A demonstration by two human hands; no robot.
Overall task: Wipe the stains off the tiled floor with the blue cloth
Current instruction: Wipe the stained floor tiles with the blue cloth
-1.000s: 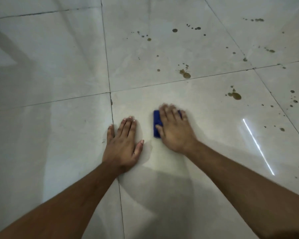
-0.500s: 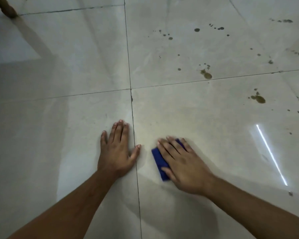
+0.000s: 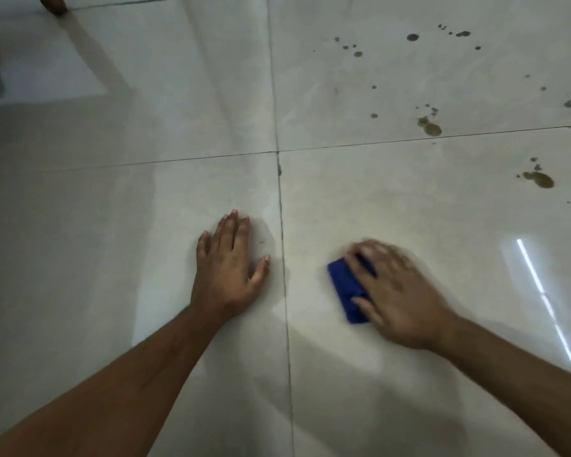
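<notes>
Head view looks down on a glossy pale tiled floor (image 3: pixel 178 324) crossed by dark grout lines. The blue cloth (image 3: pixel 345 285) is folded into a small, thick, deep-blue pad lying on the near right tile, just right of the grout line that runs near to far. Only its left part shows; the rest is under the right hand (image 3: pixel 399 295), which lies flat on top of it with fingers stretched out, pressing it to the floor. That hand is blurred, so the exact lie of each finger cannot be told. The left hand (image 3: pixel 228 272) rests palm-down on the near left tile, fingers straight and together, thumb spread toward the grout line, holding nothing. Brown-olive stains (image 3: pixel 429 127) of many sizes dot the far right tile, and a larger blotch (image 3: pixel 539 179) sits on the near right tile, well apart from the cloth. A bright streak of reflected light (image 3: pixel 541 291) crosses the floor at the right.
</notes>
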